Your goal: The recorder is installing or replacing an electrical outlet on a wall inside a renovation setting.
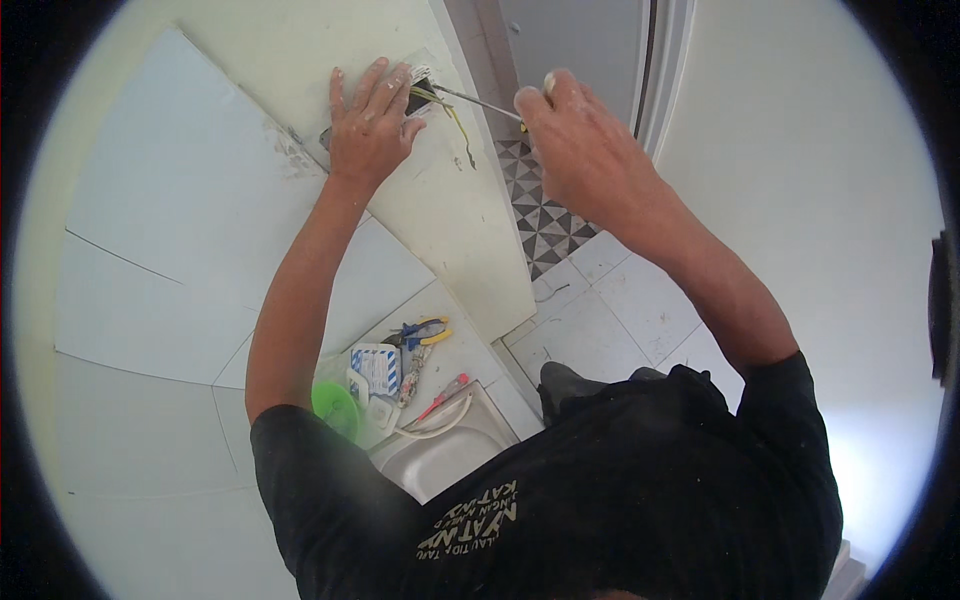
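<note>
High on the cream wall is a dark recessed electrical box (423, 98) with yellow-green wires (452, 120) hanging from it. My left hand (370, 132) lies with its fingers spread against the wall at the box's left, partly covering it. My right hand (590, 160) is closed round a screwdriver (480, 103), whose long metal shaft reaches to the box's right edge. The screwdriver's handle is mostly hidden in my fingers.
Below, a tiled counter holds yellow-and-blue pliers (432, 332), a red screwdriver (440, 398), a blue-striped white package (376, 368) and a green container (338, 408) beside a steel sink (480, 418). A grey door (575, 50) and patterned floor (555, 230) lie right of the wall.
</note>
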Demonstrator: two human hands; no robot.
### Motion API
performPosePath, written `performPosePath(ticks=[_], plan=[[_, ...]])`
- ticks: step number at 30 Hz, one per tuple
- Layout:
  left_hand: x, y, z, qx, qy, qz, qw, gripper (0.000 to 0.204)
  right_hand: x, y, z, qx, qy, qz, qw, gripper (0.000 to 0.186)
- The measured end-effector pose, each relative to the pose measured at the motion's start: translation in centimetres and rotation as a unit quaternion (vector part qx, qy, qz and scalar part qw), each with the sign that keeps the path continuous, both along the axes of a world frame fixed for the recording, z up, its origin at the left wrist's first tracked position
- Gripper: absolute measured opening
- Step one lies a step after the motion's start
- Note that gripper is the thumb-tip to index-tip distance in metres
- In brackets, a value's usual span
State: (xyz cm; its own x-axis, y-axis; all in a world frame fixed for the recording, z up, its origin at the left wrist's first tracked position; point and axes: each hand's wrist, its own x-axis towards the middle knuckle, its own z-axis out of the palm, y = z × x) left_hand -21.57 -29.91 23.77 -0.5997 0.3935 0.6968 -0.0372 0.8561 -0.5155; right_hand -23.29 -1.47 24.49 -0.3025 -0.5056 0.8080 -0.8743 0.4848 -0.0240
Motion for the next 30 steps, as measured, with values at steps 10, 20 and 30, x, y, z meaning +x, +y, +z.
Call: performPosePath(ticks=[10,20,30], plan=[[1.2,0.1,2.0,-0.015,-0.062,0.009,0.998,0.054,0.7,1.2,0.7,0.044,-0.141,-0.016,0.989,0.01],[1.0,0.0,2.5,-0.028,-0.072,0.026,0.997,0.056,1.7,0.6,-1.0,0.016,-0.181,0.05,0.982,0.011],[1.2,-0.2,2.2,-0.027,-0.08,0.027,0.996,0.06,1.3,-0.9,-1.4,0.037,-0.195,0.057,0.979,0.019]])
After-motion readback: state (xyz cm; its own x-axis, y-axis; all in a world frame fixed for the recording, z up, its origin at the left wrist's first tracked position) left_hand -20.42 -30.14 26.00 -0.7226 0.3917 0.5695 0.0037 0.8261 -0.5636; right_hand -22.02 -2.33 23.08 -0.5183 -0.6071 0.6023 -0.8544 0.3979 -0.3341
